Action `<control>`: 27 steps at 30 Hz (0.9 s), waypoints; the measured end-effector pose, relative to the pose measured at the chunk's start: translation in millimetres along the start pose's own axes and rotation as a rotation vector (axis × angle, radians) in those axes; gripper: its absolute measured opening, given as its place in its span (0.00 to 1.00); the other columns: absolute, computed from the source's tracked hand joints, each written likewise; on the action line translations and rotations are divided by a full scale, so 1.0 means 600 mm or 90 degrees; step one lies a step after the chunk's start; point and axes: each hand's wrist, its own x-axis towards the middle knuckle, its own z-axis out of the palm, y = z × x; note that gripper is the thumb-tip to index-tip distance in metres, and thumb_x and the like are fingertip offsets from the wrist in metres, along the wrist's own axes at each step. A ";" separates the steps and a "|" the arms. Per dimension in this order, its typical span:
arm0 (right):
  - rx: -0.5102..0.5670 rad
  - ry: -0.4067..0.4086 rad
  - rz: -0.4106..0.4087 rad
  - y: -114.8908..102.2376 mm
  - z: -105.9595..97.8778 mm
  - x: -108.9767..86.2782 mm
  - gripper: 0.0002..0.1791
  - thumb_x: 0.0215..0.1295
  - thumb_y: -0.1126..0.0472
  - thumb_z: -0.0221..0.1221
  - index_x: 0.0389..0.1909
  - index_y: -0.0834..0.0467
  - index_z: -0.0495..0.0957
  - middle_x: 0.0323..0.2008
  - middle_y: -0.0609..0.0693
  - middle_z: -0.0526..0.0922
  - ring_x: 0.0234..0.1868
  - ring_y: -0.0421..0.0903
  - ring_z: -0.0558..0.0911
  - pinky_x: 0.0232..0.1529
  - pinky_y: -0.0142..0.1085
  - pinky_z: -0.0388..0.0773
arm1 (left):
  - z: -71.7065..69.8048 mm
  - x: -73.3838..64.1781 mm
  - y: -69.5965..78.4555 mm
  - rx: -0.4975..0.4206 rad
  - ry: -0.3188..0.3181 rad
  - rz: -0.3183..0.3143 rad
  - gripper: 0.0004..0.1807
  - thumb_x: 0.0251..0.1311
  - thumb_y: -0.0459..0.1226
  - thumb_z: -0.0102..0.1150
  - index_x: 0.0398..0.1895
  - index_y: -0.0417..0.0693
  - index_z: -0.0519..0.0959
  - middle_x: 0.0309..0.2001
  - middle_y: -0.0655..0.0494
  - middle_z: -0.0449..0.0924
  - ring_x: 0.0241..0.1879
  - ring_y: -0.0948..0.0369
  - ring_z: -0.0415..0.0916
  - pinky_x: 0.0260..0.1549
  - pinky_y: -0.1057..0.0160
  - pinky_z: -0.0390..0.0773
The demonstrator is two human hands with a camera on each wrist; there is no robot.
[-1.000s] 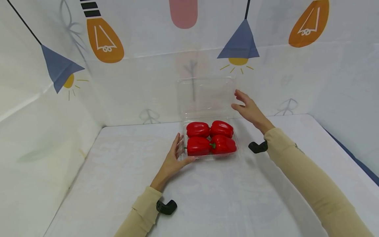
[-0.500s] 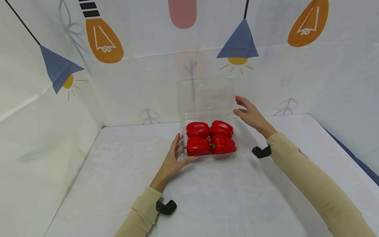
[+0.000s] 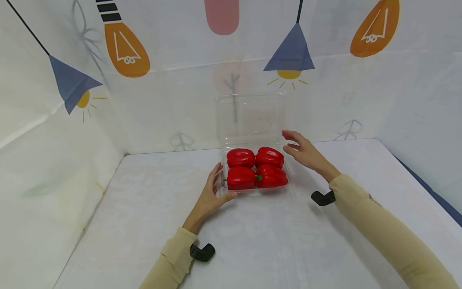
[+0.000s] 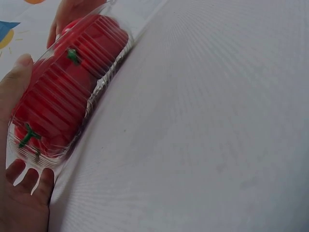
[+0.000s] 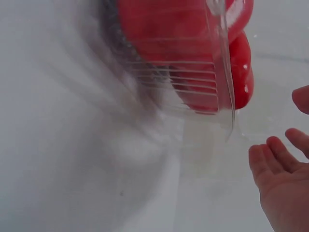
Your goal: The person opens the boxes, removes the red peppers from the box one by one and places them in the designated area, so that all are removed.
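Several red bell peppers (image 3: 241, 178) lie in two rows in a clear plastic clamshell container (image 3: 260, 192). Its transparent lid (image 3: 252, 120) stands raised at the back. My left hand (image 3: 208, 198) rests at the container's front left corner, thumb along the front wall and spread fingers at the left end. In the left wrist view, the thumb (image 4: 19, 77) lies beside the front wall and the fingertips (image 4: 44, 181) are close to the end wall. My right hand (image 3: 306, 152) hovers near the container's back right corner, fingers loosely bent and holding nothing; the right wrist view shows it apart from the peppers.
A white-covered table (image 3: 155, 224) bears the container near its back edge. Behind it hangs a pale curtain (image 3: 173, 96) printed with lamps and bulbs; more cloth closes the left side. A small black device (image 3: 203, 253) sits at each wrist.
My right hand has come down from beside the raised lid to the lid's lower right corner. The left hand, the container and the peppers stay put.
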 end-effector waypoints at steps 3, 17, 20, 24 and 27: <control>-0.007 -0.004 -0.022 0.001 0.004 -0.006 0.32 0.69 0.61 0.53 0.71 0.58 0.53 0.68 0.60 0.60 0.68 0.59 0.62 0.65 0.55 0.65 | 0.003 0.007 -0.026 0.017 0.012 0.018 0.55 0.49 0.43 0.70 0.75 0.59 0.42 0.75 0.54 0.46 0.73 0.55 0.48 0.67 0.47 0.62; -0.097 -0.066 -0.097 -0.015 0.024 -0.041 0.26 0.67 0.59 0.56 0.64 0.58 0.64 0.59 0.55 0.71 0.58 0.52 0.72 0.57 0.53 0.75 | 0.006 0.012 -0.043 0.047 0.026 0.054 0.55 0.48 0.39 0.71 0.74 0.56 0.45 0.74 0.55 0.49 0.73 0.53 0.51 0.66 0.47 0.63; -0.112 -0.074 -0.089 -0.020 0.028 -0.047 0.26 0.65 0.57 0.58 0.63 0.56 0.65 0.56 0.53 0.72 0.56 0.51 0.73 0.55 0.52 0.76 | 0.004 0.007 -0.024 0.042 0.018 0.077 0.53 0.49 0.35 0.70 0.74 0.47 0.46 0.74 0.46 0.48 0.72 0.46 0.52 0.65 0.44 0.64; -0.110 -0.103 -0.078 -0.023 0.033 -0.056 0.27 0.64 0.54 0.59 0.63 0.52 0.66 0.56 0.51 0.71 0.55 0.50 0.73 0.53 0.50 0.77 | 0.001 -0.001 0.001 0.040 0.011 0.101 0.51 0.49 0.32 0.69 0.72 0.38 0.46 0.72 0.39 0.49 0.70 0.41 0.53 0.64 0.43 0.65; -0.097 -0.122 -0.092 -0.025 0.039 -0.061 0.28 0.62 0.53 0.61 0.63 0.50 0.67 0.55 0.51 0.70 0.54 0.50 0.73 0.51 0.50 0.77 | 0.001 -0.004 0.005 0.041 0.016 0.115 0.51 0.49 0.32 0.69 0.72 0.37 0.47 0.71 0.38 0.50 0.69 0.40 0.54 0.63 0.43 0.66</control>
